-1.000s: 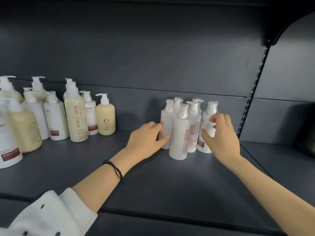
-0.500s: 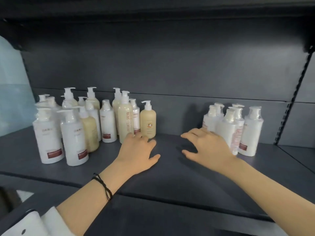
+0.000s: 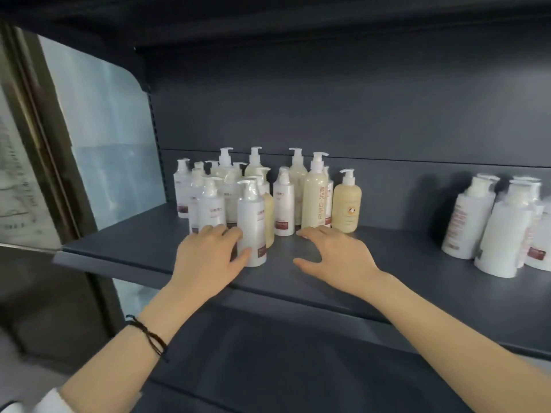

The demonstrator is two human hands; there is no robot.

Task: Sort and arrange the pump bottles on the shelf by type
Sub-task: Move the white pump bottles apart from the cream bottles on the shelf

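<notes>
A mixed cluster of pump bottles stands at the left of the dark shelf point(image 3: 402, 263): white ones with dark red labels, cream ones, a tall cream bottle point(image 3: 313, 198) and a short round yellow bottle point(image 3: 346, 208). My left hand point(image 3: 208, 257) reaches into the cluster's front. Its fingers lie across the base of one white bottle and its thumb touches the front white bottle point(image 3: 252, 216). My right hand point(image 3: 337, 254) is spread over the shelf, holding nothing, fingertips near the tall cream bottle's base. A separate group of white bottles point(image 3: 504, 234) stands at the right.
A pale translucent panel point(image 3: 113, 138) and a slotted upright close the shelf's left end. The dark back wall runs behind the bottles. Bare shelf lies between the two bottle groups. A lower shelf point(image 3: 268, 368) sits under my forearms.
Both hands left the white group at the right and moved left across the shelf to the mixed cluster. My view swung left with them. My left hand now touches the front white bottles.
</notes>
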